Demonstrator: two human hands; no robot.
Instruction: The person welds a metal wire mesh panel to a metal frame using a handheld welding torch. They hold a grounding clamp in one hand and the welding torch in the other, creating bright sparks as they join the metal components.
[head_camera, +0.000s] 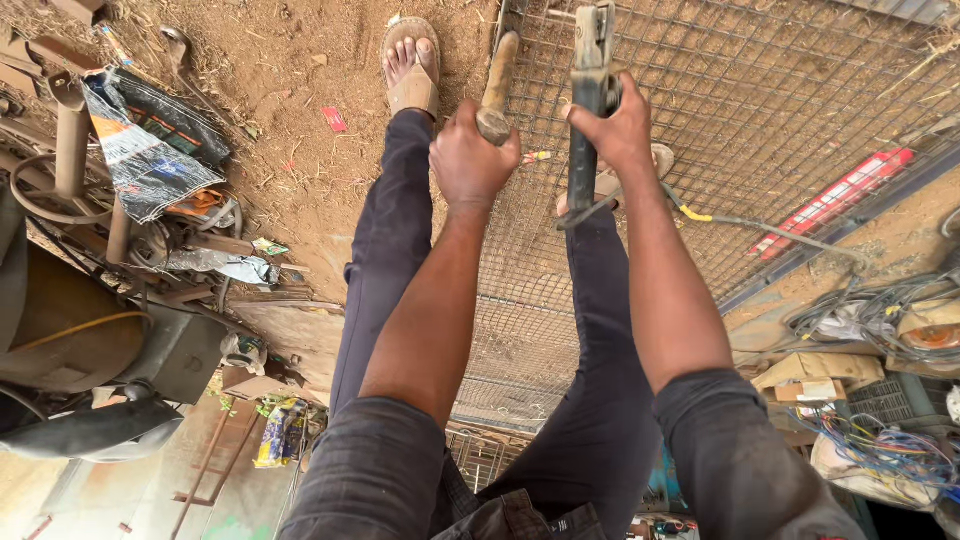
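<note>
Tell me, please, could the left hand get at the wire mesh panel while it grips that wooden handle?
Probably not freely: the left hand is closed around the wooden handle, though the wire mesh panel lies open beside it.

There is a single view, from a camera worn on the person's head. It looks steeply down along both forearms to the hands (475, 160), the legs, and the dirt ground (300, 60) with a wire mesh panel (780, 110). The hands sit near, mid-frame; the person's feet point toward the top edge.
</note>
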